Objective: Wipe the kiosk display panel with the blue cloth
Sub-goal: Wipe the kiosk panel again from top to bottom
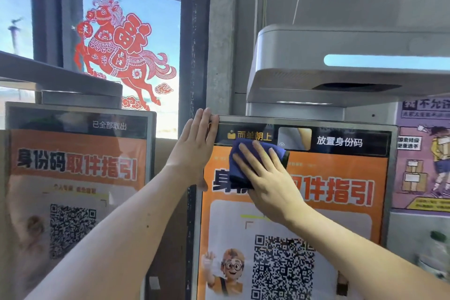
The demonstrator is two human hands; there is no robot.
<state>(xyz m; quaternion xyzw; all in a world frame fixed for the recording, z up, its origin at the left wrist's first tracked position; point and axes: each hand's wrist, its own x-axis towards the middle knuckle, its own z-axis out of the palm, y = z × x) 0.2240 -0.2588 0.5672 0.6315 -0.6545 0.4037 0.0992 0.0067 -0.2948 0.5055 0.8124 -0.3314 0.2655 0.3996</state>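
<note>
The kiosk display panel (341,202) fills the right half of the view, showing an orange poster with large characters and a QR code. A folded blue cloth (239,165) lies flat against its upper left area. My right hand (265,178) presses the cloth to the screen with straight, spread fingers. My left hand (194,146) rests flat with straight fingers on the panel's top left corner and frame.
A second display panel (78,190) with the same orange poster stands at the left. A dark post (194,44) separates the two. Above the right panel juts a grey scanner hood (341,66) with a light strip. A window with a red paper-cut horse (117,56) is behind.
</note>
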